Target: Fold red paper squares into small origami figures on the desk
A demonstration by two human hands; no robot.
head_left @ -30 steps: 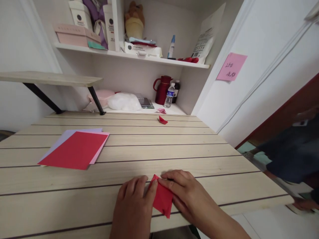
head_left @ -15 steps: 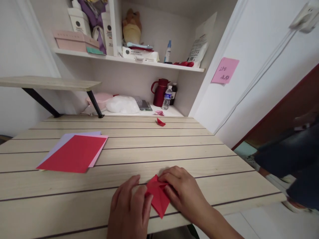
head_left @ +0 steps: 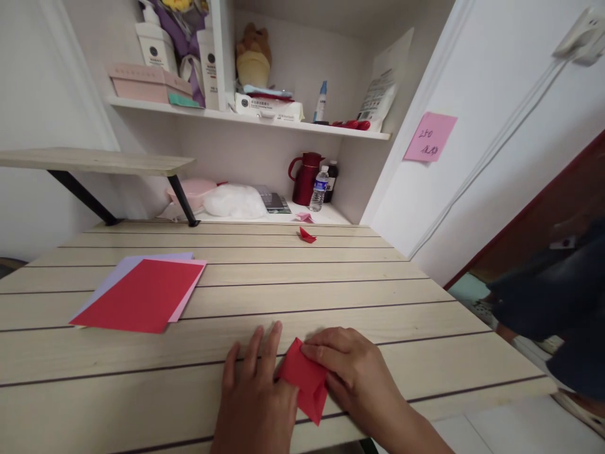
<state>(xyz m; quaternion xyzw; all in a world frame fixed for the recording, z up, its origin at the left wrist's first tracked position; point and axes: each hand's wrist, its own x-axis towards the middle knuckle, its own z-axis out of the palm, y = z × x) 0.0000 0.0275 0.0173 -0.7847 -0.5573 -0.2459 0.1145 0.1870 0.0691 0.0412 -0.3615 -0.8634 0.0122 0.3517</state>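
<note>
Red folded paper piece (head_left: 302, 379), creased into a pointed, roughly diamond-shaped form, lies near the front edge of the pale wooden slatted table (head_left: 331, 296), one corner pointing towards that edge. The left hand (head_left: 258, 400) rests flat on the tabletop with its fingers stretched out and slightly spread, its inner side touching the left edge of the paper. The right hand (head_left: 355, 376) lies over the paper's right side, the fingertips (head_left: 309, 349) bent down onto the upper corner; the thumb is hidden, so it cannot be told whether this hand pinches the paper or only presses on it. The two hands are close together, with the paper between them. Well apart, on the left half of the table, a flat red paper sheet (head_left: 139, 295) lies on top of a pink sheet (head_left: 193, 287) and a lilac sheet (head_left: 118, 266), the three fanned slightly. Near the far edge of the table sits a small red folded paper shape (head_left: 307, 236), and just behind it, on the white ledge, a small pink folded shape (head_left: 303, 217). A dark red jug (head_left: 307, 178) and a clear plastic water bottle (head_left: 319, 189) stand side by side in the alcove. A pink sticky note (head_left: 430, 137) with handwriting is fixed to the white wall at right. At the far right, a blurred person in dark clothing (head_left: 558, 296) is partly visible.
</note>
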